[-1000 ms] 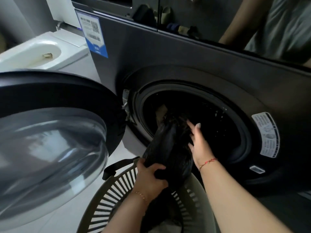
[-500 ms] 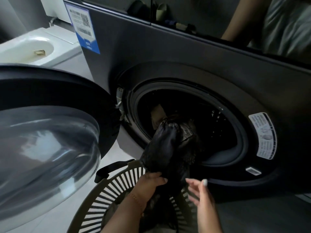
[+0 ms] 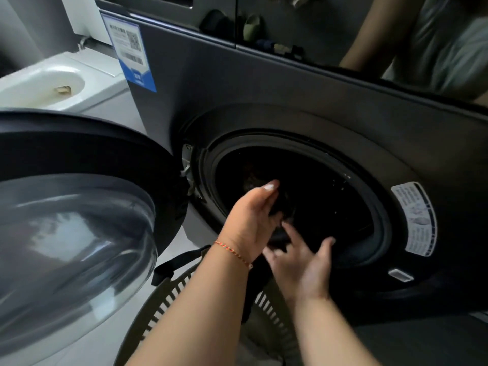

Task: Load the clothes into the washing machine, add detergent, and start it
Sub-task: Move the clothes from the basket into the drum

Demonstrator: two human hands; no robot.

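On the left the washer door (image 3: 79, 233) stands swung wide, and at the lower lip of the drum opening (image 3: 298, 207) my left hand (image 3: 250, 220) curls its fingers around a dark garment (image 3: 280, 233), feeding it inside. Just right of it my right hand (image 3: 301, 265) is spread, fingers splayed, pushing at that same cloth; whether it pinches anything, I cannot tell. I judge we're mid-load: more clothes lie in the slatted laundry basket (image 3: 169, 307) below, with detergent, door and start all ahead.
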